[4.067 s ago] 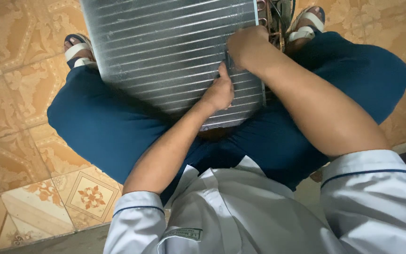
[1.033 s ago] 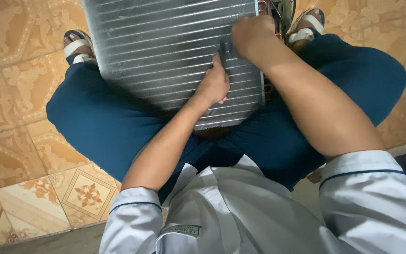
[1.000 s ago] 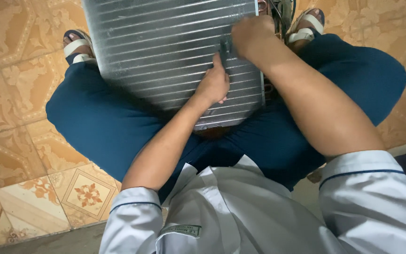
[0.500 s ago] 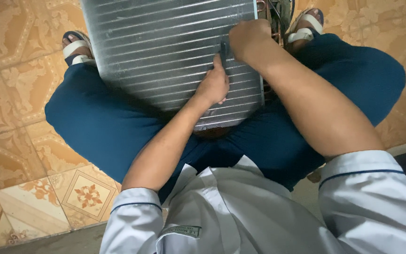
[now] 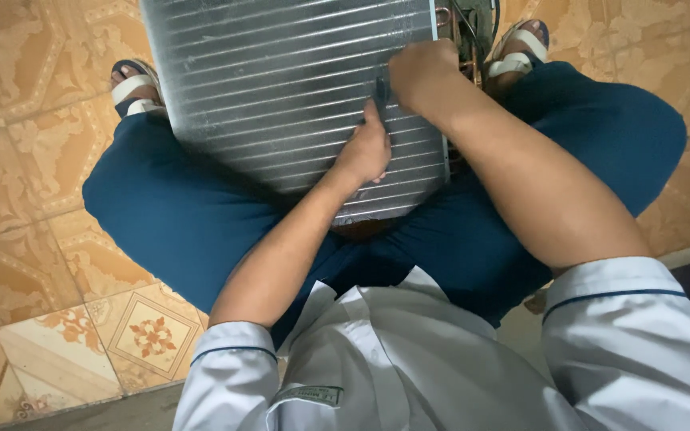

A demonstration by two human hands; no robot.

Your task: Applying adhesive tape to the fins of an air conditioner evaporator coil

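A silver finned coil panel (image 5: 281, 88) leans between my knees, its lower edge on my lap. My left hand (image 5: 365, 152) rests on the fins near the panel's lower right, thumb pointing up; its fingers are mostly hidden. My right hand (image 5: 421, 76) is closed in a fist just above it, gripping a small dark tool (image 5: 381, 92) pressed against the fins. The left thumb tip almost touches that tool. Copper tubes (image 5: 473, 32) show at the panel's right end.
I sit in dark blue trousers (image 5: 177, 215) and a white shirt. My sandalled feet (image 5: 133, 84) stand on either side of the panel on patterned tan floor tiles (image 5: 25, 160). A dark edge lies at the lower right.
My right hand with the tool has slid slightly down and left along the fins over the last second. My left hand stays pressed in the same spot.
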